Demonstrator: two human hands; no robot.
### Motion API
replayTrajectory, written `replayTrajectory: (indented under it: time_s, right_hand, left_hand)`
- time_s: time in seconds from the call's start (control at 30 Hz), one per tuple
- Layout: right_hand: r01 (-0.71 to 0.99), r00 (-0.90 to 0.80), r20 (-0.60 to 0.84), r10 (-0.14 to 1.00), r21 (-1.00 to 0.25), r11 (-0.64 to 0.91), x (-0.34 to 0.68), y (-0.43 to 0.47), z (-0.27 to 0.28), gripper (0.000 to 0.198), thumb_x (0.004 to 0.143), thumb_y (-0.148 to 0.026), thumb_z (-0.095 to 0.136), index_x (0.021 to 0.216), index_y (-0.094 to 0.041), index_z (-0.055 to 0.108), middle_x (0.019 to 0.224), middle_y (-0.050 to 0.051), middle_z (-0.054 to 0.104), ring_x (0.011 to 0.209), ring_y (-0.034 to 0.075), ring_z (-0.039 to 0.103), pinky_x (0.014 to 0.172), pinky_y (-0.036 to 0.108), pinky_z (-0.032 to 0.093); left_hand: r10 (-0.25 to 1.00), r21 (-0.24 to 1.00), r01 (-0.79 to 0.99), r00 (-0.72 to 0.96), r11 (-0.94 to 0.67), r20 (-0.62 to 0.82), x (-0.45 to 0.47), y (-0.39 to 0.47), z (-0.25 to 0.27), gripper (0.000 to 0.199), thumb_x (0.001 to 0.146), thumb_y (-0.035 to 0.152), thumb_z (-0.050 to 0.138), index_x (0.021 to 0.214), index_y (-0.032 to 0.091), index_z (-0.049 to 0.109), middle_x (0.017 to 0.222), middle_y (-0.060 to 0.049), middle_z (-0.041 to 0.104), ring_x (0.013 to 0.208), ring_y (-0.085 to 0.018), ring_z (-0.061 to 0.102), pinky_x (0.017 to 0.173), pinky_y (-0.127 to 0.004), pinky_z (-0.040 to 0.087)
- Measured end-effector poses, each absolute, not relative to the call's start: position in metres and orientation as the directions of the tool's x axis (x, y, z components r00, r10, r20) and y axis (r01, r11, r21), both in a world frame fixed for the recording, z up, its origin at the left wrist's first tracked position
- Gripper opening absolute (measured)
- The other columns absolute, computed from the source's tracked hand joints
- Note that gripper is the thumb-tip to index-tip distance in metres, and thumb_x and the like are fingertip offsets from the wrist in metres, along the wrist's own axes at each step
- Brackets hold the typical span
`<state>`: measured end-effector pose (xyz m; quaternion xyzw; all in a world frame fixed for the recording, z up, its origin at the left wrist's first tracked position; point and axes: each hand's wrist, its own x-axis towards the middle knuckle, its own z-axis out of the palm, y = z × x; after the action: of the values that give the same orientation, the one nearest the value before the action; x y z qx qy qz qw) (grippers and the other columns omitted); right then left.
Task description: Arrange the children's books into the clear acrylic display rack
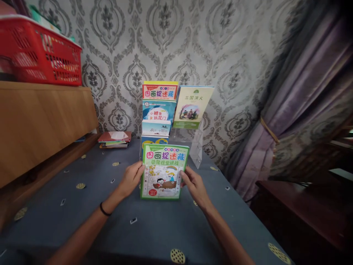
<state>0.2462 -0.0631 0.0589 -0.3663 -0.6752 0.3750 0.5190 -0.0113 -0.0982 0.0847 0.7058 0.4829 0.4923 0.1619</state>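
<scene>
Between my two hands is a green-edged children's picture book [162, 176], upright with its cover towards me. My left hand [131, 178] grips its left edge, thumb at the front. My right hand [195, 184] closes on the right edge in the same way. Behind it stands a clear tiered book rack [196, 149]. In its left column are a red-and-yellow book [159, 92], a blue book [158, 110], a pale blue book [156, 128] and a partly hidden blue-and-yellow book [149, 140]. A cream-and-green book [191, 106] sits at the upper right of the rack.
A small stack of books [114, 140] lies at the back left of the cloth-covered table [91, 221]. A red basket [49, 51] stands on a wooden cabinet [44, 125]. To the right hang a tied purple curtain [256, 147] and dark red furniture [300, 209].
</scene>
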Motion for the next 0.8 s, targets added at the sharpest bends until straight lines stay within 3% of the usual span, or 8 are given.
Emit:
replayTrajectory:
  time_s: [0.13,0.27,0.43,0.6,0.8]
  right_hand:
    - [0.147,-0.118,0.5,0.858,-0.846,0.513,0.251,-0.056,0.076,0.04,0.089,-0.057,0.058,0.092,-0.019,0.068,0.08,0.004,0.067,0.066,0.019,0.058,0.056,0.03,0.052]
    - [0.232,-0.038,0.608,0.793,-0.767,0.599,0.259,-0.049,0.109,0.033,0.092,-0.051,0.054,0.086,-0.021,0.064,0.073,0.001,0.064,0.064,0.018,0.057,0.058,0.029,0.047]
    - [0.324,0.061,0.783,0.619,-0.602,0.73,0.269,-0.036,0.156,0.026,0.096,-0.043,0.049,0.089,-0.021,0.061,0.073,0.0,0.062,0.065,0.017,0.056,0.063,0.03,0.046]
    - [0.269,0.229,0.879,0.418,-0.47,0.841,0.276,-0.02,0.185,0.023,0.098,-0.039,0.049,0.114,-0.024,0.054,0.092,0.004,0.067,0.08,0.02,0.064,0.075,0.035,0.053]
    - [0.172,0.297,0.88,0.371,-0.432,0.886,0.294,0.008,0.187,0.021,0.098,-0.044,0.049,0.107,-0.025,0.047,0.101,0.007,0.065,0.094,0.022,0.066,0.085,0.042,0.056]
  left_hand:
    - [0.784,0.65,0.556,0.004,-0.518,0.621,0.006,-0.096,0.102,0.021,0.096,0.036,0.044,0.09,0.023,0.058,0.071,0.0,0.062,0.066,-0.017,0.059,0.063,-0.027,0.042]
    - [0.666,0.56,0.588,-0.047,-0.584,0.744,0.023,-0.088,0.13,0.023,0.097,0.032,0.046,0.113,0.024,0.061,0.086,-0.002,0.069,0.077,-0.019,0.065,0.069,-0.027,0.046]
    - [0.47,0.436,0.585,-0.105,-0.684,0.877,0.048,-0.07,0.167,0.021,0.097,0.028,0.048,0.111,0.021,0.063,0.097,-0.005,0.068,0.084,-0.018,0.065,0.074,-0.029,0.05]
    - [0.271,0.305,0.575,-0.147,-0.759,0.951,0.077,-0.052,0.192,0.017,0.098,0.026,0.049,0.104,0.019,0.064,0.094,-0.004,0.061,0.084,-0.016,0.061,0.076,-0.031,0.053]
    - [0.168,0.22,0.57,-0.144,-0.791,0.975,0.108,-0.03,0.194,0.021,0.102,0.027,0.046,0.108,0.019,0.064,0.099,-0.005,0.061,0.091,-0.018,0.064,0.081,-0.034,0.055]
